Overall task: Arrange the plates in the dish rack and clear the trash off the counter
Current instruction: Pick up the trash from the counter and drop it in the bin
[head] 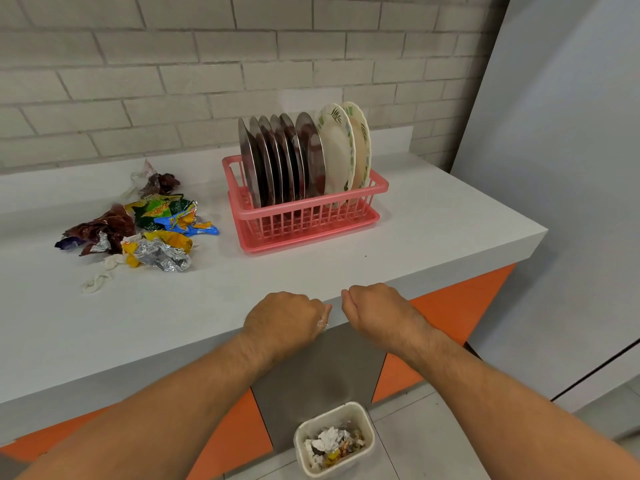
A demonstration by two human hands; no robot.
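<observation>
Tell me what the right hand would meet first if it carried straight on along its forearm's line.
Probably the pink dish rack, near its front left corner. The right hand points leftward across bare counter, passing just beyond the left hand. Depth is unclear from one view.

steel plates (273, 161) glossy | rack (304, 216) pink plastic | wrappers (159, 254) crinkled foil | counter (415, 230) matt

Bare forearms reach the front edge of the counter (173, 306); left hand (287, 320) pinches a pale scrap (323, 323), right hand (374, 311) loosely fisted.
</observation>
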